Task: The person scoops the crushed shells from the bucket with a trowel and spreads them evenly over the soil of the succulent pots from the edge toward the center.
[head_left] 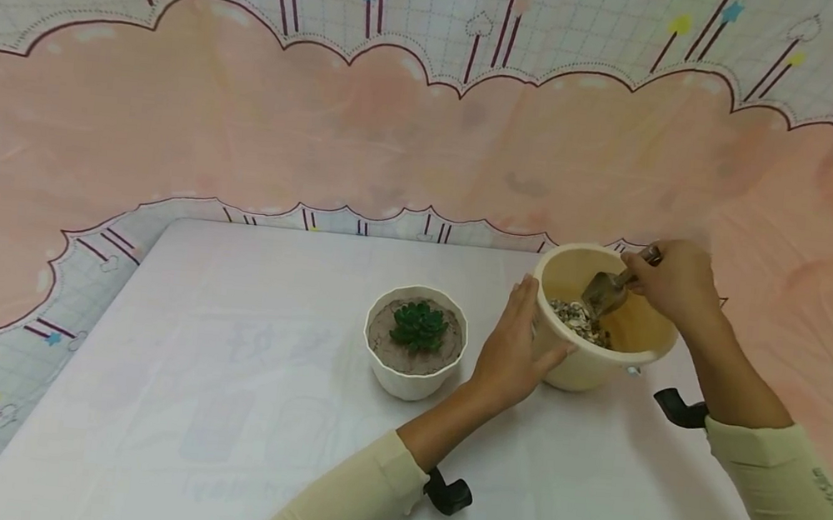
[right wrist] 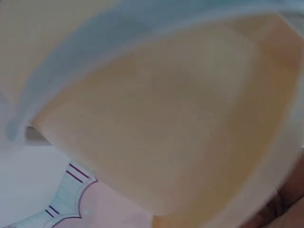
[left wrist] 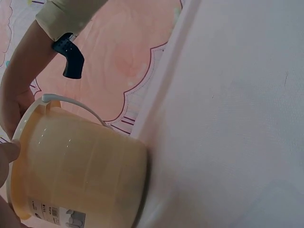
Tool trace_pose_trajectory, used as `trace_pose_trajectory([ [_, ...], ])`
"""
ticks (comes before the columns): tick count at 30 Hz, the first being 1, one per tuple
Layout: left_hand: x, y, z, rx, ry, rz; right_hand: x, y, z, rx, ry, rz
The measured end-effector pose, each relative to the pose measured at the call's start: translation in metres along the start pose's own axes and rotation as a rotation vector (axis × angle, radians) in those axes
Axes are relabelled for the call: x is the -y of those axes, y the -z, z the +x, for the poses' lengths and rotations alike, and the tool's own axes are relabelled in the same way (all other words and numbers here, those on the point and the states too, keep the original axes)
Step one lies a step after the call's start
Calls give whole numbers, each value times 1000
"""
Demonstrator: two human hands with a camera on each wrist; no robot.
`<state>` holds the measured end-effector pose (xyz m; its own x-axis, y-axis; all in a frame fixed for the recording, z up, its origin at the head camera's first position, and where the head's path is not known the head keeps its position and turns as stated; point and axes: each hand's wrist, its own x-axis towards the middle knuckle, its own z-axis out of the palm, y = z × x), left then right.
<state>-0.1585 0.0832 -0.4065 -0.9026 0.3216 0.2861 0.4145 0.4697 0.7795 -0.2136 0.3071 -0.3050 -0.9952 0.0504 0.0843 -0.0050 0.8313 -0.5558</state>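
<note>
A cream bucket (head_left: 579, 368) with a wide rim stands on the right of the table, some grey-white gravel (head_left: 576, 319) in its bottom. My left hand (head_left: 512, 349) holds the bucket at its rim on the left, thumb toward the near side. In my right hand (head_left: 673, 285) is the handle of a small metal trowel (head_left: 607, 293), gripped above the bucket's right rim. The trowel's blade points down inside the bucket, its tip at the gravel. The bucket's wall and pale carrying handle (left wrist: 78, 105) show in the left wrist view; the right wrist view is mostly filled by the bucket.
Left of the bucket stands a white fluted pot (head_left: 408, 386) with a green succulent (head_left: 419, 326) in grey-brown soil. A white cloth covers the table (head_left: 225, 375). Behind hangs a peach patterned curtain (head_left: 309, 124).
</note>
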Motion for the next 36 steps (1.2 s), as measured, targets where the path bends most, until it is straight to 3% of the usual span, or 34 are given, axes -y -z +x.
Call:
trace_pose_trajectory([
  [8,1,0,1,-17,-16,25,-11,-18,2,-29,17,13],
  [14,2,0,-1,-3,-16,12,-21,-28,0,-52,-37,82],
  [26,4,-1,-1,-9,-8,23,-18,-31,8,38,-77,334],
  [31,6,-1,-2,-14,-29,10,-20,-31,14,119,-133,462],
  [36,6,-2,-2,-12,-43,12,-21,-30,20,183,-173,514],
])
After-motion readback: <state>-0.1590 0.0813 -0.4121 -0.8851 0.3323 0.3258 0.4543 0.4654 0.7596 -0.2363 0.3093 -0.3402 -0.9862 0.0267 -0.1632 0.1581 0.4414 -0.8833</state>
